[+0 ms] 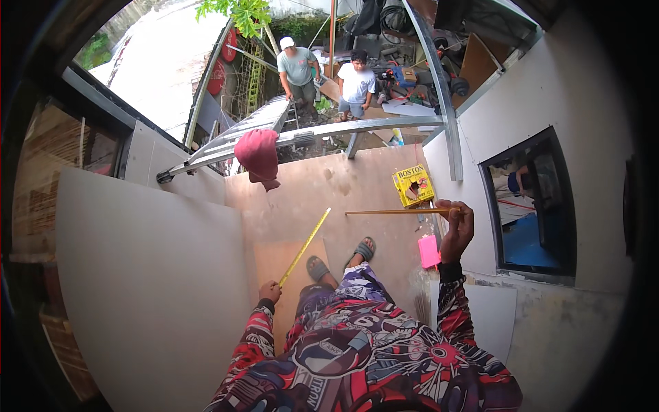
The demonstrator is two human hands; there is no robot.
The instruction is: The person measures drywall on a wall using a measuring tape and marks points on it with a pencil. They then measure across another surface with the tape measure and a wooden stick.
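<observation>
My left hand (270, 292) is low on the left side, closed around one end of a yellow tape measure (305, 247). The blade runs out stiffly up and to the right, over the plywood floor. On the right, my right hand (456, 230) pinches the end of a thin brown strip (391, 212), seemingly wooden. This strip points left, nearly level, and its free end is apart from the tape. Below that hand lies a bright pink object (429, 252) whose kind I cannot make out. A torn yellow cardboard box (413, 185) sits just beyond the strip.
A metal rail (371, 126) crosses the far edge of the plywood floor (316, 175), with a dark red cloth (257, 158) draped over it. Beyond, a ladder (264, 122) leans up and two people (298, 65) stand lower down. A pale panel (147, 264) leans at left.
</observation>
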